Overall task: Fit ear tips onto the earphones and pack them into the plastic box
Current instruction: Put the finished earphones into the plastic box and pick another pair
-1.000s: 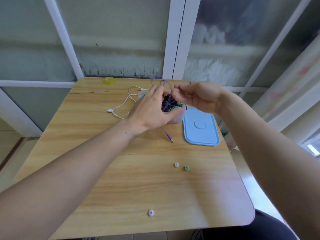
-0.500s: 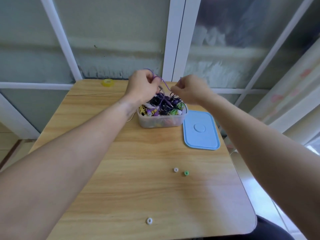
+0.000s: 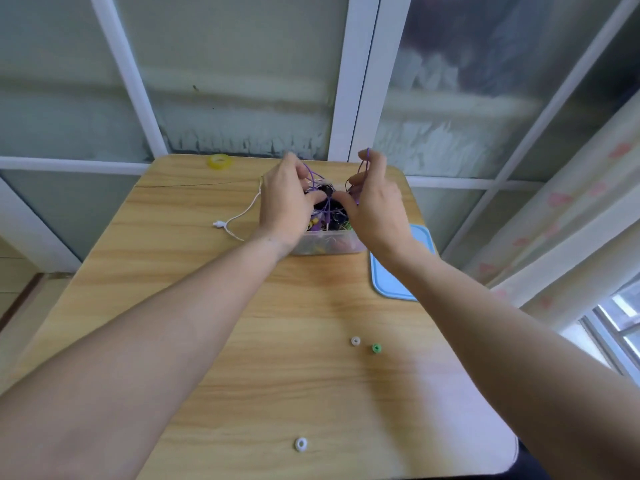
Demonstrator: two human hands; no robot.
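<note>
Both hands worked over the clear plastic box (image 3: 329,245), which stood toward the far right of the wooden table (image 3: 207,323), packed with tangled earphones. The left hand (image 3: 285,202) had its fingers curled around a purple earphone cable (image 3: 313,176) above the box, and the right hand (image 3: 375,206) pinched another loop of the same cable higher up, near the table's far edge. A white earphone cable (image 3: 239,218) trailed out of the box to the left across bare wood. The blue lid (image 3: 393,285) lay flat just right of the box, close to the table's right edge. A white ear tip (image 3: 355,340) and a green ear tip (image 3: 376,348) sat side by side in the open middle, well apart from the box. Another white ear tip (image 3: 301,444) lay close to the near edge. A yellow tape roll (image 3: 220,161) rested at the far edge, left of the hands.
</note>
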